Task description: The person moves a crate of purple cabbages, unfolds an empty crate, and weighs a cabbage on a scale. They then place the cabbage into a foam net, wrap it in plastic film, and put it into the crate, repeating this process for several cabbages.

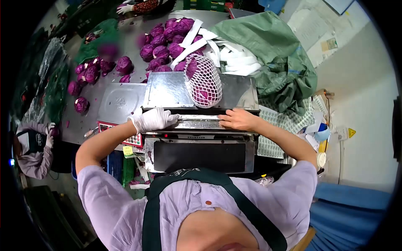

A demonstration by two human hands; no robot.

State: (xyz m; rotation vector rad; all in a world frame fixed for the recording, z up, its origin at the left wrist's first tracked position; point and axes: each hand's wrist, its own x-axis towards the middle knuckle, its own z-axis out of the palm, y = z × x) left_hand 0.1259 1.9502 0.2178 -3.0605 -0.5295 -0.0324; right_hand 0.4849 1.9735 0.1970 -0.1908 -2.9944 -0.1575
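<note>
My left hand (155,120), in a white glove, is closed with its fingertips at the left end of a shiny strip of what looks like clear film (199,121). The bare right hand (240,120) pinches at the strip's other end, fingers curled. The strip spans the slot of a metal film-wrapping machine (167,90), which has a black plate (199,157) at its front. On the machine's metal top, just beyond the strip, lies a red cabbage in a white foam net (203,85).
Behind the machine are piled red cabbages (161,52), white foam nets (238,58) and a green sack (268,37). A scale (121,100) with a red keypad stands left. Co-workers work at the left (35,146) and the far side (144,6).
</note>
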